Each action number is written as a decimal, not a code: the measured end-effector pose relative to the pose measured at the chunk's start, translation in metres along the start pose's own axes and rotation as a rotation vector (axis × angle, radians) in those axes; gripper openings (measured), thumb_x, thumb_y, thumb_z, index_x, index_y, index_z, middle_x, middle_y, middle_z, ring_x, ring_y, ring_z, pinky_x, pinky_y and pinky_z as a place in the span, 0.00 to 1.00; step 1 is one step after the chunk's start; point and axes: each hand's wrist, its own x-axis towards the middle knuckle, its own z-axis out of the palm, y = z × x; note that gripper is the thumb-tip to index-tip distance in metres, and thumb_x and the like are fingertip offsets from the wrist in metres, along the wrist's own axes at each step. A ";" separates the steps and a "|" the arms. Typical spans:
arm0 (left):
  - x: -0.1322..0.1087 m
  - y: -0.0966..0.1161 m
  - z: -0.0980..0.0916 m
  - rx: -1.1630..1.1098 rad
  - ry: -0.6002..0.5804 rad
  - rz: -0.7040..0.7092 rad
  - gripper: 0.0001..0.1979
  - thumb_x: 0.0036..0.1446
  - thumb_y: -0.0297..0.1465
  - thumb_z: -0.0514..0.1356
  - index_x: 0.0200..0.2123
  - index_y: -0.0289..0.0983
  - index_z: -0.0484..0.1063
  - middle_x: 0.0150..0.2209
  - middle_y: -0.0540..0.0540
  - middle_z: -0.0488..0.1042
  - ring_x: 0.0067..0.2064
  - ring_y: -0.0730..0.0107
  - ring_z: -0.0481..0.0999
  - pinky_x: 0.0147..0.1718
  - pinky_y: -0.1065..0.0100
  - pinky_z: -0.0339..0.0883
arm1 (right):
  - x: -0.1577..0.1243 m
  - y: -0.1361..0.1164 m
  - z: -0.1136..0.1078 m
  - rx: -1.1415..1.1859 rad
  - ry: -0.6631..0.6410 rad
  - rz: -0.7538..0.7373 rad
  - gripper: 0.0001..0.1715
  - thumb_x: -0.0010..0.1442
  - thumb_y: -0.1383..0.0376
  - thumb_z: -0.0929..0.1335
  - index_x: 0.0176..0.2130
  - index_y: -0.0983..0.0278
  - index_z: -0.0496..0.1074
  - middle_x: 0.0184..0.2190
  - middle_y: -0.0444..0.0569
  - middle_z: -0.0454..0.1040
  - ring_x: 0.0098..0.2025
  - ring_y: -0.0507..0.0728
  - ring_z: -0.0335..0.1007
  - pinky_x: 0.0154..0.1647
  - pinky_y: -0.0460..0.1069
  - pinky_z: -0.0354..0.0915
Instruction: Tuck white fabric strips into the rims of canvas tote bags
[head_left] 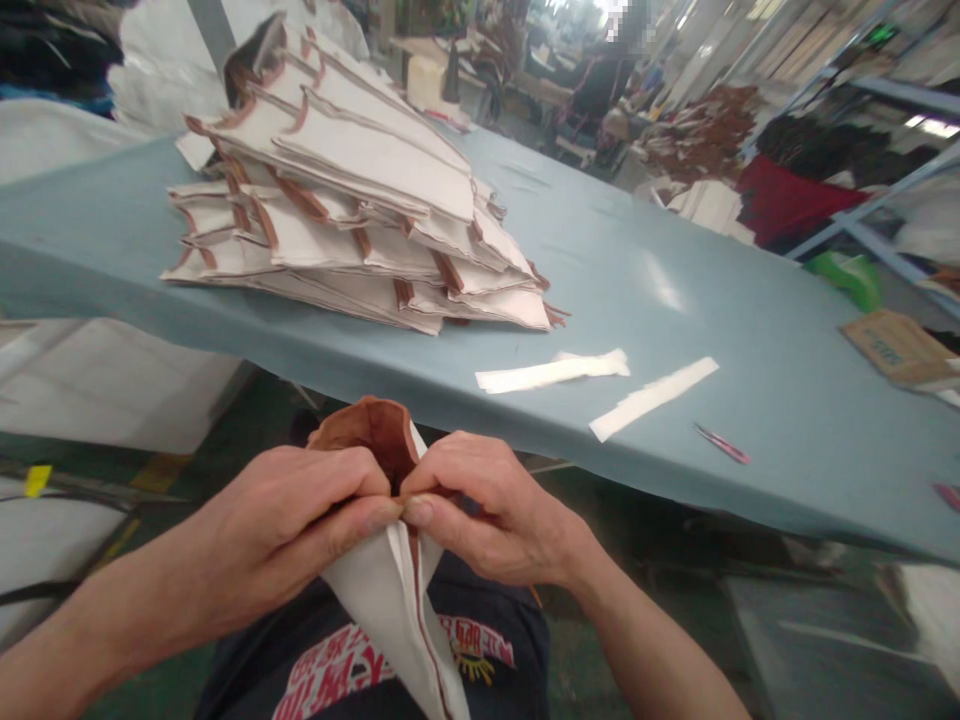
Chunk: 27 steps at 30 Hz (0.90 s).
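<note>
A white sewn fabric piece with a brown lining (pixel 386 600) hangs in front of my body, its upper opening toward the table. My left hand (pixel 315 510) pinches the edge at the seam between thumb and bent fingers. Right beside it, my right hand (pixel 480 505) pinches the same edge, the two thumb tips nearly touching. The brown inside shows above my hands, and the long seam runs down below them. Beyond, on the table, lies a tall stack of similar white pieces with brown edges (pixel 360 230).
The blue-covered table (pixel 555 250) spans the view ahead. On it lie two white strips (pixel 551 373), small pink-handled snips (pixel 721 443) and, far right, a brown cardboard piece (pixel 896 345). A shelf rack (pixel 832 225) with cloth stands behind; a person (pixel 604 90) sits far back.
</note>
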 end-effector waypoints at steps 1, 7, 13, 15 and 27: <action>0.000 0.000 0.002 -0.027 0.023 -0.014 0.20 0.82 0.35 0.57 0.32 0.42 0.72 0.26 0.58 0.73 0.25 0.75 0.69 0.27 0.71 0.60 | 0.000 0.001 0.000 0.000 0.000 -0.005 0.14 0.83 0.63 0.68 0.41 0.61 0.76 0.33 0.43 0.82 0.35 0.53 0.76 0.44 0.49 0.69; 0.008 0.000 0.000 -0.179 -0.090 -0.157 0.23 0.81 0.36 0.53 0.28 0.41 0.67 0.28 0.56 0.71 0.26 0.74 0.67 0.25 0.74 0.61 | 0.002 0.006 0.000 0.024 -0.061 0.048 0.14 0.84 0.62 0.67 0.42 0.61 0.77 0.35 0.44 0.82 0.36 0.53 0.76 0.44 0.49 0.69; 0.013 0.000 -0.005 -0.218 -0.192 -0.230 0.24 0.81 0.38 0.53 0.28 0.41 0.68 0.26 0.57 0.65 0.26 0.74 0.63 0.25 0.73 0.58 | 0.007 0.007 -0.004 0.236 -0.110 0.291 0.18 0.80 0.53 0.72 0.39 0.61 0.73 0.35 0.42 0.78 0.34 0.52 0.72 0.39 0.48 0.68; 0.014 -0.001 -0.004 -0.249 -0.213 -0.228 0.24 0.80 0.39 0.55 0.27 0.41 0.69 0.25 0.57 0.64 0.26 0.74 0.64 0.24 0.73 0.57 | 0.007 0.010 -0.004 0.321 -0.098 0.359 0.19 0.77 0.52 0.76 0.39 0.60 0.72 0.34 0.40 0.76 0.33 0.51 0.70 0.38 0.47 0.67; 0.007 -0.014 0.001 -0.375 -0.112 -0.480 0.27 0.76 0.48 0.59 0.29 0.37 0.80 0.29 0.52 0.72 0.29 0.72 0.68 0.24 0.76 0.61 | -0.008 -0.007 0.024 -0.072 0.279 0.208 0.10 0.74 0.57 0.77 0.48 0.60 0.78 0.43 0.48 0.85 0.45 0.57 0.82 0.50 0.51 0.76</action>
